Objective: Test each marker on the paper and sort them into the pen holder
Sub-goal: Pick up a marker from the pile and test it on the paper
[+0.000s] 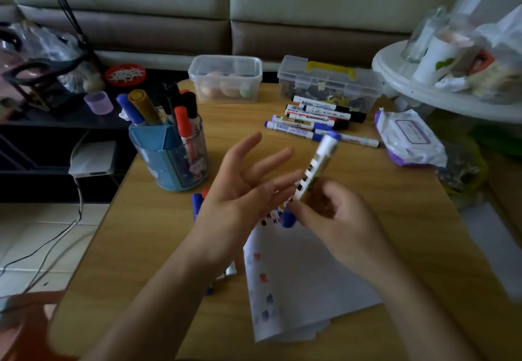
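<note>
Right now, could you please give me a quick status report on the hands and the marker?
Left hand open, empty. Right hand grips blue marker over paper. Pen holder top unobstructed.

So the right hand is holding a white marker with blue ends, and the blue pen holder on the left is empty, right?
Not quite. The head view shows the pen holder is not empty: several markers stand in it. The rest holds: the right hand holds the white marker with blue ends.
</note>
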